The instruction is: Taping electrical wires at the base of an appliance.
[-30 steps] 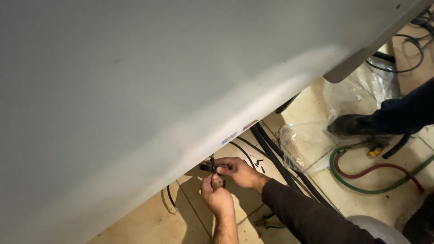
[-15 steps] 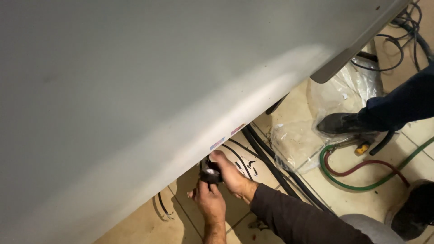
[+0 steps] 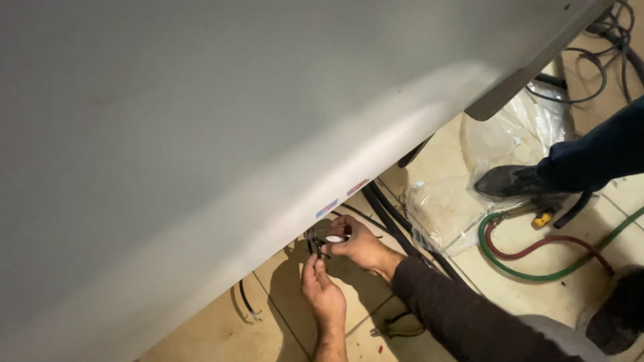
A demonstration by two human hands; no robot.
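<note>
Large pale grey panel [image 3: 221,134] filled the upper left and most of the frame, its lower edge running diagonally from lower left to upper right. Both hands worked just under that edge, lower centre.

Right hand [image 3: 359,245] was closed around a roll of black tape [image 3: 330,238], white core visible, held touching the panel's edge. The dark sleeve [image 3: 463,315] ran off to the lower right.

Left hand [image 3: 323,295] came up from the bottom edge, fingertips pinched on a small dark piece [image 3: 315,249] just below the roll. Couldn't tell if that was the tape end or a cable; too small and shadowed.

Floor was beige tile [image 3: 282,275]. A short black cable [image 3: 245,302] curled on it left of the hands. Thick black cables [image 3: 389,218] ran diagonally right of the right hand and passed under the panel.

Right side: crumpled clear plastic sheet [image 3: 510,144] on the floor, another person's dark shoe [image 3: 513,179] and dark blue trouser leg [image 3: 597,157] standing on it. Green hose [image 3: 510,265] and red hose [image 3: 563,243] looped below the shoe, with a yellow-handled tool [image 3: 542,218] near them. More black cable [image 3: 604,60] tangled in the upper right corner.
</note>
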